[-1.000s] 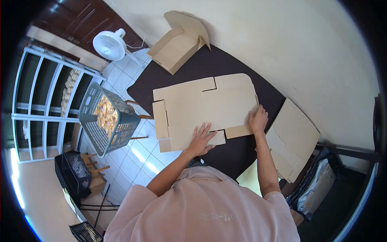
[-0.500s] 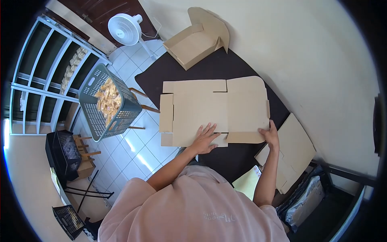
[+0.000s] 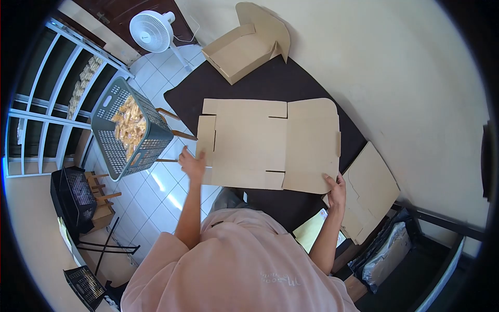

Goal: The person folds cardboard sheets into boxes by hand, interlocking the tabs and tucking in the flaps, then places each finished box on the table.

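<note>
A flat, unfolded cardboard box (image 3: pixel 249 140) with slits and side flaps lies on the dark tabletop in front of me. My left hand (image 3: pixel 192 164) is at its left edge, fingers apart, with the thumb at the narrow left flap. The lower right corner is pinched by my right hand (image 3: pixel 337 192), thumb on top and the fingers partly hidden at the edge.
A folded, open cardboard box (image 3: pixel 244 54) stands at the table's far end. More flat cardboard (image 3: pixel 370 190) leans at the right by the wall. At left are a green basket (image 3: pixel 158 135) of packaged snacks and a white fan (image 3: pixel 151 32).
My left hand has moved left, from the middle of the lower edge to the left edge. The cardboard's front flap, folded up at lower right before, now lies flat; my right hand stays at that corner.
</note>
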Demonstrator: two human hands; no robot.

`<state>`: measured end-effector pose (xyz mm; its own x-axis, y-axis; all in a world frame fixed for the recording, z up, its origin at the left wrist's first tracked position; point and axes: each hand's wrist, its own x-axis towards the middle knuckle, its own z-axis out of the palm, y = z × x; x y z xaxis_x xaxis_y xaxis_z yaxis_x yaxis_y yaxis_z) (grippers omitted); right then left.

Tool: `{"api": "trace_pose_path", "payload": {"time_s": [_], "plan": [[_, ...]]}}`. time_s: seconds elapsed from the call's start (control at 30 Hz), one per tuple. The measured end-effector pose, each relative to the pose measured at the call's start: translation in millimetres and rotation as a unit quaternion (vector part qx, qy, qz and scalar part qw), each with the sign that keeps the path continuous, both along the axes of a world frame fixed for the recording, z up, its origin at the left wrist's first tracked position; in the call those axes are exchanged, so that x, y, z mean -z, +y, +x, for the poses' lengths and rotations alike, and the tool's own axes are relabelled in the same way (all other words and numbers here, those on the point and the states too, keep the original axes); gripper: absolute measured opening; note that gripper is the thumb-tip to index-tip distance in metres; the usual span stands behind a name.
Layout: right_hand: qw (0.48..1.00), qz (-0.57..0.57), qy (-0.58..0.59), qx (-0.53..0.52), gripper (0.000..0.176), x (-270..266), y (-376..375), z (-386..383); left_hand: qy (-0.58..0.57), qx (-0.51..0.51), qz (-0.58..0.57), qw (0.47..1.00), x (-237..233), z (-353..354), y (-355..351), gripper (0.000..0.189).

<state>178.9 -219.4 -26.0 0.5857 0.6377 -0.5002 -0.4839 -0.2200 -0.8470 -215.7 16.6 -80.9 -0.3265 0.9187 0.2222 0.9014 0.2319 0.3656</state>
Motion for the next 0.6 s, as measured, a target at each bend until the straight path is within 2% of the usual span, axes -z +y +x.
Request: {"api": "trace_pose_path", "payload": {"time_s": [0.03,0.07,0.1,0.13,0.2,0.23,0.3,0.33,0.4,0.47,0.53,0.57,0.6], "plan": [[1.0,0.0,-0.001,-0.001,0.04,0,1,4,-0.001,-0.001,0.0,1.0,0,-20,9,0.034],[1.0,-0.014,-0.012,-0.018,0.035,0,2,10,-0.123,0.058,-0.151,0.979,2,-41,17,0.032],[0.999,-0.028,-0.022,-0.034,0.031,0,3,16,-0.239,0.115,-0.296,0.918,4,-53,21,0.03],[0.999,-0.028,-0.021,-0.034,0.031,1,9,22,-0.238,0.115,-0.295,0.918,9,-57,23,0.03],[0.998,-0.032,-0.057,-0.016,0.026,3,19,34,-0.431,0.111,-0.258,0.857,18,-62,29,0.023],[0.998,-0.03,-0.056,-0.013,0.026,8,15,42,-0.43,0.114,-0.257,0.858,13,-61,36,0.023],[0.988,-0.048,-0.046,-0.138,0.027,17,5,50,-0.303,0.265,-0.118,0.908,-1,-60,52,0.018],[0.989,-0.048,-0.045,-0.135,0.027,14,-3,45,-0.253,0.285,-0.071,0.922,-15,-53,60,0.016],[0.973,-0.139,-0.05,-0.179,0.028,3,-25,30,-0.256,0.325,-0.067,0.908,-79,-26,70,0.013],[0.976,-0.117,0.052,-0.175,0.033,15,-54,10,-0.336,0.368,-0.101,0.861,-131,5,80,0.011],[0.969,-0.113,0.113,-0.191,0.041,18,-68,-22,-0.325,0.414,-0.111,0.843,-163,40,100,0.012],[0.975,-0.099,0.113,-0.166,0.049,3,-64,-50,-0.271,0.43,-0.081,0.857,-170,60,116,0.014],[0.965,-0.088,0.146,-0.198,0.048,20,-69,-68,-0.216,0.446,-0.05,0.867,-175,84,132,0.015]]}}
